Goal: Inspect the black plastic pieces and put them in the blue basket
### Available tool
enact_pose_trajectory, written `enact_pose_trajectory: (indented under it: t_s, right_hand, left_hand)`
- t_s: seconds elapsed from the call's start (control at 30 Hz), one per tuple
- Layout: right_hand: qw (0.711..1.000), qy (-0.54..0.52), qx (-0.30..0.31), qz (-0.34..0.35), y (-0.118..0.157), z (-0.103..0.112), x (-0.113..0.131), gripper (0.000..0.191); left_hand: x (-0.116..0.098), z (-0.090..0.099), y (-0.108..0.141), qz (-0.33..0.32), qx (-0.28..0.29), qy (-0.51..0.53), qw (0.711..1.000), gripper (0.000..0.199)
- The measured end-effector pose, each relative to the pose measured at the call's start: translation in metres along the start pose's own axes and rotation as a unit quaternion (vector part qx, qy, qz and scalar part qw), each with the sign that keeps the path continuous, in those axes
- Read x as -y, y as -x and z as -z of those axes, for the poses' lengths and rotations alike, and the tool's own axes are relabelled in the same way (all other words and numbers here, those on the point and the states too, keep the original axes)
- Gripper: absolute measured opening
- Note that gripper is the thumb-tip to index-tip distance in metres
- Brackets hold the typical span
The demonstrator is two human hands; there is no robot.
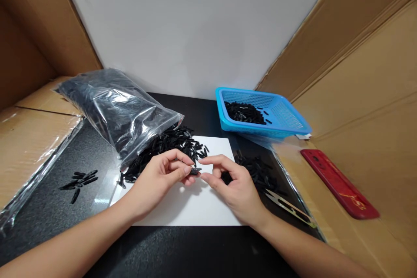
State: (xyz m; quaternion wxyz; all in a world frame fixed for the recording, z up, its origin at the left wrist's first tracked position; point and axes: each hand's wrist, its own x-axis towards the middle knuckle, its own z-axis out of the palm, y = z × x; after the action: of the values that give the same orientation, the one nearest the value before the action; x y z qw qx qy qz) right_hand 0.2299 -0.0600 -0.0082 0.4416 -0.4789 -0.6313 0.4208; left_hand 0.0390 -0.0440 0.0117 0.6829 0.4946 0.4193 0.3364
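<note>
My left hand (166, 173) pinches a small, narrow black plastic piece (195, 170) between thumb and fingers, above a white sheet (195, 208). My right hand (233, 182) is just to the right of the piece. Its thumb and index finger are parted around the piece's tip, with a gap between them. Behind my left hand lies a heap of similar black pieces (176, 143), spilling from the mouth of a clear plastic bag (120, 108) filled with more. Another pile of black pieces (260, 171) is beyond my right hand, partly hidden by it.
A blue basket (289, 115) holding black pieces stands at the back right. Several loose pieces (78, 182) lie on the dark surface at left. A flat metal tool (289, 208) and a red case (339, 184) are at right. Cardboard walls (368, 65) flank the space.
</note>
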Motion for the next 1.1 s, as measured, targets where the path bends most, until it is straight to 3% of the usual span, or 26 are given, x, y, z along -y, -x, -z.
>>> enact_pose_trajectory:
  t_s: [0.4, 0.83, 1.1]
  right_hand:
    - [0.998, 0.034, -0.016, 0.06, 0.0025, -0.0002, 0.0014, 0.013]
    - [0.999, -0.023, -0.042, 0.005, 0.0022, 0.0025, 0.0029, 0.008]
    - [0.997, -0.065, -0.027, -0.021, 0.0028, 0.002, 0.0035, 0.007]
  left_hand:
    - [-0.0043, -0.0029, 0.0037, -0.03, 0.01, -0.031, 0.999, 0.015]
    - [0.0005, 0.0019, -0.003, -0.019, -0.063, -0.007, 0.998, 0.023]
    - [0.0025, 0.002, -0.0031, -0.009, -0.064, 0.048, 0.997, 0.014]
